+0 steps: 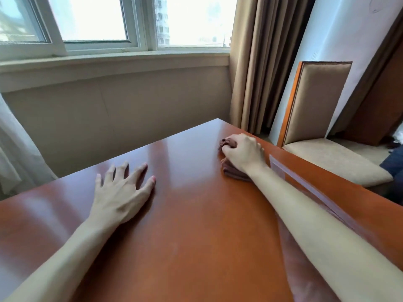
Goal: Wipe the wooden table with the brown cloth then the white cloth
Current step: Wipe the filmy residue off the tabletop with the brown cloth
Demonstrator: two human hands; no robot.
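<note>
From the head camera I see my right hand (242,152) reaching out toward the far right corner of the wooden table (196,214), fingers curled around a bunched brown cloth (234,170) that lies on the tabletop; part of the cloth pokes out past my knuckles and more of it shows under my wrist. My left hand (122,190) lies flat on the table well apart from the cloth, fingers straight and spread wide, palm down, holding nothing. Both bare forearms stretch in from the near edge. Beyond the table's right edge stands a chair (320,118) with a tan padded back and seat. A brown curtain (257,62) hangs beside it, and a window (109,22) runs above the beige wall behind the table.
</note>
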